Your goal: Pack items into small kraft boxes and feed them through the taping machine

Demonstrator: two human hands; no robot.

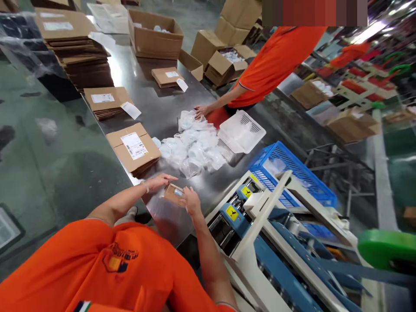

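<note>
A small brown cardboard box (174,194) with something pale showing in its top lies at the near edge of the metal table (156,104). My right hand (191,201) grips the box at its right end. Over the box's left end is my left hand (160,182), its fingers stretched out toward the right; whether it touches the box is unclear. Just beyond both hands lies a heap of white items in clear bags (195,147). Left of the heap sits a stack of flat cartons (134,146) with a white label on top.
A white basket (243,132) and a blue crate (292,173) stand to the right, beside a roller machine (256,234). A person's hand (202,111) reaches to the heap's far side. More carton stacks (78,52) and an open box (155,41) are further back.
</note>
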